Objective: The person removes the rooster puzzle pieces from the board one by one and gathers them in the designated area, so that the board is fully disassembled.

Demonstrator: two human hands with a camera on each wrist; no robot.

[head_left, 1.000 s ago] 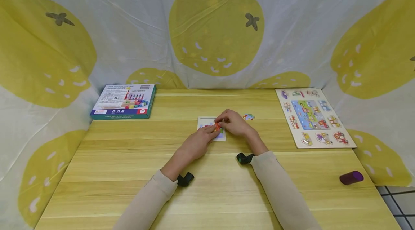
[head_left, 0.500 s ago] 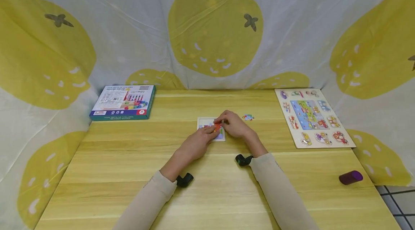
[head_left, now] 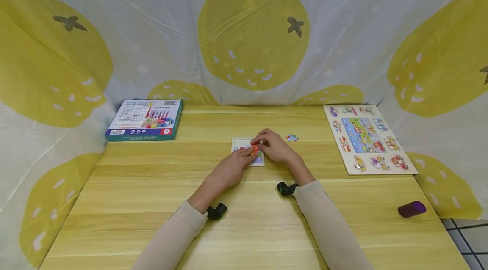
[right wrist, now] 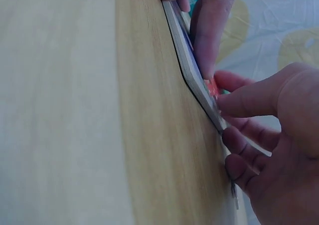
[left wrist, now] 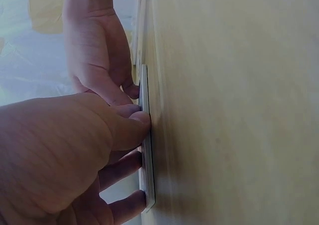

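A small white-framed jigsaw board (head_left: 240, 141) lies flat on the table, partly hidden by both hands. My left hand (head_left: 230, 169) rests on it with fingers extended. In the left wrist view, the thumb touches the side edge of the board (left wrist: 144, 85) and the fingertips press its top. My right hand (head_left: 277, 147) pinches a red jigsaw piece (head_left: 255, 150) between thumb and finger at the board's right part. From the right wrist, that red piece (right wrist: 212, 87) appears slightly tilted at the board's surface, with left fingertips beside it.
A loose blue, multicoloured jigsaw piece (head_left: 291, 138) lies just right of the right hand. A boxed set (head_left: 145, 119) stands back left, a wooden peg puzzle (head_left: 367, 139) back right. A purple cylinder (head_left: 412, 209) lies near the right edge. Patterned cloth (head_left: 251, 37) surrounds the table.
Both hands keep nearly the same place on the board. The red piece seems to have shifted slightly under the right fingers; little else differs.
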